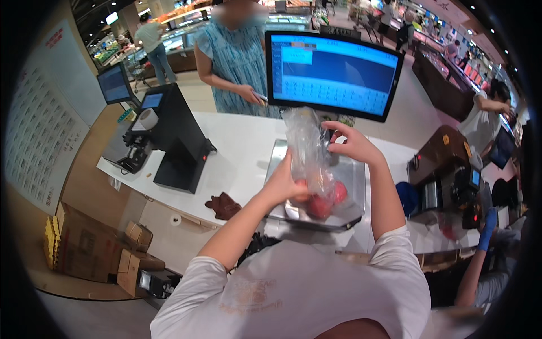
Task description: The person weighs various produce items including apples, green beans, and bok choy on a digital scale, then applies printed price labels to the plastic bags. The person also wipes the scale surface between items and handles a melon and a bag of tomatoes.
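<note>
A clear plastic bag (305, 148) with several red fruits (319, 205) at its bottom is over the metal pan of a scale (358, 186). My left hand (283, 180) grips the bag's left side, just above the fruits. At the bag's upper right is my right hand (349, 142), its thumb and index finger curled near the plastic edge; whether they pinch it is not plain. Behind the bag stands a lit monitor (334, 74) bearing writing. A dark brown cloth or glove (223, 206) lies on the white counter (228, 148) left of the scale.
A black machine (180, 140) with a label roll (148, 119) stands at the left. Across the counter is a person in a blue dress (237, 68). On the right are a brown machine (442, 165) and a co-worker's blue-gloved hand (490, 220). Cardboard boxes (91, 254) are at lower left.
</note>
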`<state>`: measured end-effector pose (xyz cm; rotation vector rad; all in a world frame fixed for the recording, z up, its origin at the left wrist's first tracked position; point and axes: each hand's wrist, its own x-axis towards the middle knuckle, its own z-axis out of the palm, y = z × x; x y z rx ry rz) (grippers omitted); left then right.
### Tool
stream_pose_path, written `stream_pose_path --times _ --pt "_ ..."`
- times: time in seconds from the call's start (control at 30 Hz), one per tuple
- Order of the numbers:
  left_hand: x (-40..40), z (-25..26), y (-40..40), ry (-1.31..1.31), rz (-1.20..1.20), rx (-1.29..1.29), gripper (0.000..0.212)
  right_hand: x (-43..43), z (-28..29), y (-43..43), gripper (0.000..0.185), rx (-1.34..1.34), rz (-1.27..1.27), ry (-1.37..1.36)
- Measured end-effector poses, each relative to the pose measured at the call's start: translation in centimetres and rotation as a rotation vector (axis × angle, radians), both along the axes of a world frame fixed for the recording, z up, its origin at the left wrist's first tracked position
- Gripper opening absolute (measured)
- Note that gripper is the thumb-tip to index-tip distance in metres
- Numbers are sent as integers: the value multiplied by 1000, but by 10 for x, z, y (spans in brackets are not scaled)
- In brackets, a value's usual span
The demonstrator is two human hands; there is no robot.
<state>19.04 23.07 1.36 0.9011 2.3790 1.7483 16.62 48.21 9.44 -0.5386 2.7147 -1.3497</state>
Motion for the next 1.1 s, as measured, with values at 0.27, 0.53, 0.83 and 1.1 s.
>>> stream_pose_path --times 0.27,0.53,0.83,1.1 --pt "-32 -48 22 -97 88 -4 51 16 -36 -42 91 12 95 40" --pt "-30 -35 11 -545 -200 -4 59 -12 -9 -71 20 49 -60 386" --pt "-37 -58 54 -471 216 370 42 126 -31 -15 38 -248 -315 385" --pt "-28 -30 61 -634 42 717 36 247 -249 33 26 -100 -966 261"
